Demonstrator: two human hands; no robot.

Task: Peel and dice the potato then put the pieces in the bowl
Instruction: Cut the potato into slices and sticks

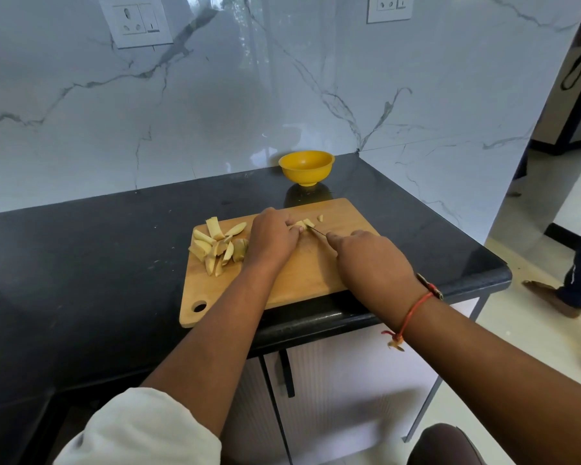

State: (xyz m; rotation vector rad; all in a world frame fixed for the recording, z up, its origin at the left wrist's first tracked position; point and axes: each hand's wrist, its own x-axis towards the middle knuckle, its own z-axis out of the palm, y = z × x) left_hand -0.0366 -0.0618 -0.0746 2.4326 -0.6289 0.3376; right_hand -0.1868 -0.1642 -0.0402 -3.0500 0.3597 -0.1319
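1. Two hands worked over the board; the left hand pinched a few potato strips under curled fingers, probably to keep the fingertips off the edge.
2. The right hand gripped the knife, forefinger along the spine, seemingly for control; the blade met the strips just beside the left fingers.
3. A pile of uncut wedges lay at the board's left, clear of the cutting; one small piece lay beyond the blade.
4. The bowl stood behind the board, near for loading; no pieces showed in it.
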